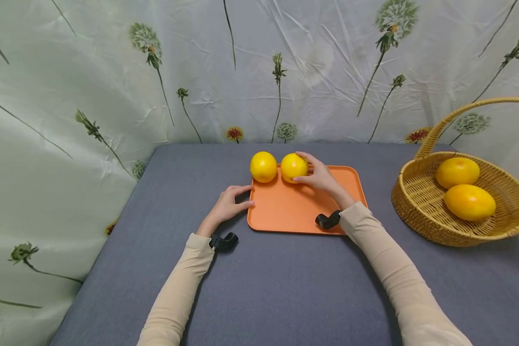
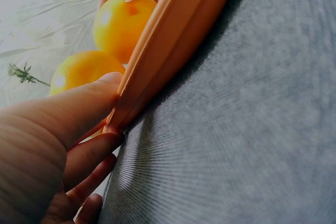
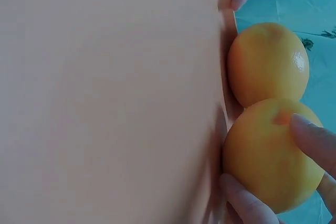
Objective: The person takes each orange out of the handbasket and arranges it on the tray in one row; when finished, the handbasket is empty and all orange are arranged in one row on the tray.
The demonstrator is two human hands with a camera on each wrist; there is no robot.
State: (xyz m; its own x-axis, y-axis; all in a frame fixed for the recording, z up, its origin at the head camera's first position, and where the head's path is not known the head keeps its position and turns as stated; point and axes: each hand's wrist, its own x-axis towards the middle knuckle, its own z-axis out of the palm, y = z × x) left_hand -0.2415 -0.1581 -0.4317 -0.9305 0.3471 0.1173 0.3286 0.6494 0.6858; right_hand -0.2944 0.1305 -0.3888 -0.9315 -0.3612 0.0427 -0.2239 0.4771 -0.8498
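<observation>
My right hand [image 1: 322, 178] holds a round yellow orange [image 1: 294, 167] at the far side of an orange-coloured tray [image 1: 285, 211], thumb and fingers curled about it. A second orange [image 1: 263, 166] sits at the tray's far left corner; in the right wrist view the held orange [image 3: 273, 156] appears to touch the other orange [image 3: 269, 64]. My left hand [image 1: 228, 205] pinches the left rim of the tray, with the thumb [image 2: 100, 95] on the rim and the index finger below it in the left wrist view.
At the right stands a wicker basket [image 1: 419, 218] with a tall arched handle, holding two yellow-orange fruits, one rounder [image 1: 457, 172] and one longer [image 1: 470, 202]. A grey cloth [image 1: 285, 283] covers the table. Floral curtains [image 1: 251, 96] hang behind and at the left.
</observation>
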